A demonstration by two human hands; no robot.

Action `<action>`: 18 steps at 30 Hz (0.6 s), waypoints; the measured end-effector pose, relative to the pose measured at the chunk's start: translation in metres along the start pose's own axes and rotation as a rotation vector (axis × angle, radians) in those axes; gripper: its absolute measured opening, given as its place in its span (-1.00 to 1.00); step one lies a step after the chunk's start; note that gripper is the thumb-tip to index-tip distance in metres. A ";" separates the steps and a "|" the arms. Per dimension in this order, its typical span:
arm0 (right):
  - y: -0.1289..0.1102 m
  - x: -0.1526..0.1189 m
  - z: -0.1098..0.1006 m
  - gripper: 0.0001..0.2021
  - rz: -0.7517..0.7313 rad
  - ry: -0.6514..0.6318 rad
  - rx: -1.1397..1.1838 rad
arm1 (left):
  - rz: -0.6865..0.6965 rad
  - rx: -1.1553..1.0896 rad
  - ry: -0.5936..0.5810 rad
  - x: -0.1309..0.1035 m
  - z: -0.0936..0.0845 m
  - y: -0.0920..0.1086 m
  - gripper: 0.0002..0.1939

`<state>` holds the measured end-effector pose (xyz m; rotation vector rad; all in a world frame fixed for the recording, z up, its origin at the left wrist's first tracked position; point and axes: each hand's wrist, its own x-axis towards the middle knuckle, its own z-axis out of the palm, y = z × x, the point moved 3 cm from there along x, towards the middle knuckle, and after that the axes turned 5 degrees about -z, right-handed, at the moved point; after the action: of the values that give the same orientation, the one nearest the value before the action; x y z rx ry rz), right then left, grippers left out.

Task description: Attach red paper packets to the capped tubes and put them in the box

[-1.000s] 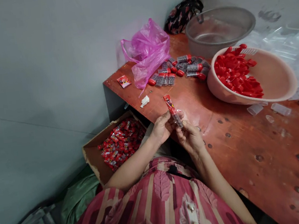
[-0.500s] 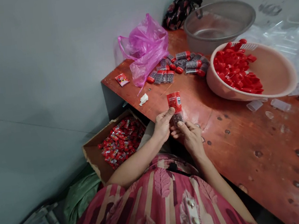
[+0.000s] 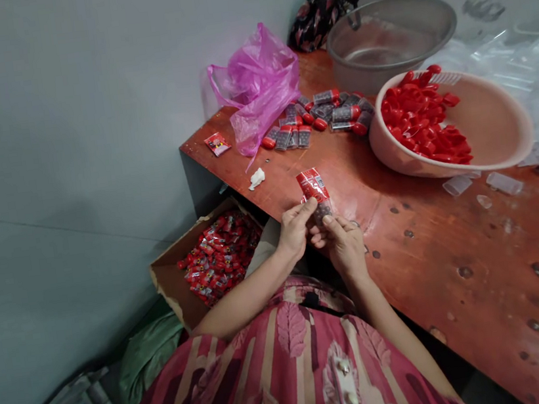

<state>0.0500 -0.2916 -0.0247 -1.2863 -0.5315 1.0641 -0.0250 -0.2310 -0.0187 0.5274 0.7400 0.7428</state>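
Over the table's near edge, both hands share a small clear container with dark pellets inside and a red printed sleeve around its upper part. My left hand pinches the sleeve's lower part between thumb and fingers. Lower down, my right hand grips the pellet-filled end, its thumb on the front. The sleeve leans a little to the left and stands up past the fingers. Several similar filled containers with red caps lie in a pile beyond the hands.
A pink basin of red caps stands on the reddish table, before a grey basin. Empty clear containers lie nearby. A purple plastic bag sits at the back left. Below left, a cardboard box holds wrapped red containers.
The sleeve has tipped from upright to a slight leftward lean and now shows a glossy, creased face. Both hands keep their grip nearly in place. The view has shifted slightly.
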 end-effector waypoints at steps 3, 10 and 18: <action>0.000 -0.001 0.000 -0.74 -0.013 -0.022 -0.063 | 0.000 -0.042 -0.009 0.006 -0.003 0.006 -0.59; 0.001 -0.003 0.002 -0.74 -0.049 -0.011 -0.122 | -0.127 0.055 -0.065 0.010 0.001 -0.002 -0.57; 0.007 0.002 0.004 -0.80 -0.002 -0.103 0.017 | -0.127 0.029 -0.073 0.000 -0.006 -0.003 -0.61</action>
<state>0.0455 -0.2885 -0.0307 -1.2200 -0.6004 1.1354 -0.0285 -0.2316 -0.0247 0.5263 0.7100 0.5927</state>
